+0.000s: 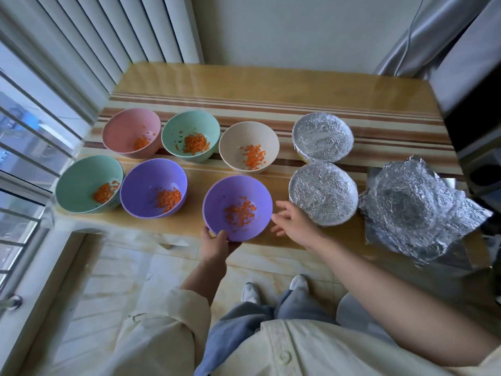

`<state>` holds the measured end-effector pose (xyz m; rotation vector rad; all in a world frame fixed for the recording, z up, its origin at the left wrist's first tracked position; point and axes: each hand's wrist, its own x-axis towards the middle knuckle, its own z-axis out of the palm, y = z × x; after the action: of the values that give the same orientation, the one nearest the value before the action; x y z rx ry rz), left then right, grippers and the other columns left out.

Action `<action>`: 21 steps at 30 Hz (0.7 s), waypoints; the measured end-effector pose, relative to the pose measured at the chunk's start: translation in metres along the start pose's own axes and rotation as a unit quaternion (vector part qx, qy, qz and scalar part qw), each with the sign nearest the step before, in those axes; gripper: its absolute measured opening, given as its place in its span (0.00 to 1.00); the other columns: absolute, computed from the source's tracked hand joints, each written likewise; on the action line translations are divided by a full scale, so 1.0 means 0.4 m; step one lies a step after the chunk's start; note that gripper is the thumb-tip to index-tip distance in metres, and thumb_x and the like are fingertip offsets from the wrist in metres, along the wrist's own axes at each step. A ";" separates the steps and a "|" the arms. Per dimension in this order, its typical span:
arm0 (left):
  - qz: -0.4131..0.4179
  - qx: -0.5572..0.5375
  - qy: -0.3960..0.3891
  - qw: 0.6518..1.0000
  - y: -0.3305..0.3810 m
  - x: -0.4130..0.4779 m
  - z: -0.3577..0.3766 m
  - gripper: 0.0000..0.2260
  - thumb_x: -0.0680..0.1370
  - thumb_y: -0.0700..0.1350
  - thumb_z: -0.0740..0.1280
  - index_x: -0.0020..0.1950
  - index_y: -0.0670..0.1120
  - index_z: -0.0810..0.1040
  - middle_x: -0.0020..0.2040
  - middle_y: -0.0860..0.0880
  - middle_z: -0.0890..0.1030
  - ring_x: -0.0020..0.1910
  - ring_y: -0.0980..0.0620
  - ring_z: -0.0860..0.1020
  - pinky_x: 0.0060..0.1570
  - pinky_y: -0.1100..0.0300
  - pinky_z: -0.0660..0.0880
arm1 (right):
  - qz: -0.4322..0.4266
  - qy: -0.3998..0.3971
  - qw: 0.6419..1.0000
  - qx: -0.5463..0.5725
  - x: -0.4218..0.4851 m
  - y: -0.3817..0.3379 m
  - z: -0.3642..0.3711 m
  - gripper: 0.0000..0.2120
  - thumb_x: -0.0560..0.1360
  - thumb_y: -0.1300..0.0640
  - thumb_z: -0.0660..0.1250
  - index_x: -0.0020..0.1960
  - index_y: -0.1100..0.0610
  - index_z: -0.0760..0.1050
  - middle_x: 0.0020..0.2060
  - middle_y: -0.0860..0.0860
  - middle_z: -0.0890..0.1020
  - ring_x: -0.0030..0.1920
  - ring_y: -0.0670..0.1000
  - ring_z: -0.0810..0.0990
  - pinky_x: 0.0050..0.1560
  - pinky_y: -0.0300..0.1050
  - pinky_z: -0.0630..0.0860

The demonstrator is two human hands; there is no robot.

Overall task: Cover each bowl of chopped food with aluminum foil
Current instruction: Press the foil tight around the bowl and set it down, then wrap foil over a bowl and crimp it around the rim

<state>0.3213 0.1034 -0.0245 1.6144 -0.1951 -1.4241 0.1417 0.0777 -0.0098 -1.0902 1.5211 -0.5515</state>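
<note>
Several open bowls of chopped carrot stand on the table (271,85). My left hand (215,241) grips the near rim of a purple bowl (235,195) at the table's front edge. Just right of that bowl, my right hand (291,219) hovers with fingers spread and holds nothing. Two foil-covered bowls sit to the right, one in front (322,192) and one behind (322,137). Loose crumpled foil sheets (417,204) lie at the far right. The other open bowls are pink (127,128), green (187,128), beige (244,142), a second green (84,180) and a second purple (146,180).
A window with bars and vertical blinds (81,50) runs along the left side. A grey curtain (423,36) hangs at the back right. My legs and white shoes (250,291) stand on the tiled floor below the table's front edge.
</note>
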 end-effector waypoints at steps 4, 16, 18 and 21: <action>-0.005 0.075 -0.031 0.997 -0.027 -0.023 0.007 0.17 0.77 0.29 0.57 0.65 0.40 0.65 0.51 0.37 0.75 0.35 0.44 0.78 0.31 0.59 0.81 | 0.007 0.042 0.998 -0.044 -0.018 0.013 -0.006 0.17 0.78 0.61 0.64 0.66 0.58 0.66 0.41 0.50 0.77 0.41 0.55 0.80 0.47 0.54 0.80; 0.333 0.339 -0.135 0.869 0.049 -0.129 0.124 0.08 0.75 0.42 0.60 0.48 0.50 0.77 0.43 0.52 0.81 0.44 0.49 0.79 0.47 0.52 0.75 | -0.085 0.137 0.987 -0.001 -0.069 0.006 -0.142 0.10 0.79 0.64 0.61 0.57 0.59 0.78 0.42 0.56 0.83 0.34 0.51 0.81 0.33 0.41 0.77; 0.297 0.408 -0.281 0.816 0.033 -0.156 0.205 0.10 0.73 0.44 0.59 0.46 0.50 0.80 0.37 0.54 0.81 0.37 0.53 0.78 0.43 0.57 0.74 | -0.075 0.169 0.983 -0.002 -0.089 0.030 -0.219 0.10 0.79 0.64 0.61 0.57 0.60 0.78 0.41 0.55 0.83 0.35 0.50 0.81 0.35 0.40 0.78; 0.238 0.451 -0.410 0.756 -0.014 -0.197 0.332 0.10 0.77 0.35 0.61 0.48 0.44 0.81 0.36 0.51 0.81 0.33 0.53 0.76 0.40 0.60 0.75 | -0.016 0.222 0.974 -0.044 -0.121 0.116 -0.341 0.08 0.80 0.62 0.62 0.56 0.56 0.78 0.43 0.53 0.83 0.36 0.48 0.81 0.35 0.37 0.78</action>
<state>0.1826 0.0877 0.0417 1.2903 -1.9162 -1.6007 -0.0047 0.1112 0.0124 -1.1090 1.9318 -0.7960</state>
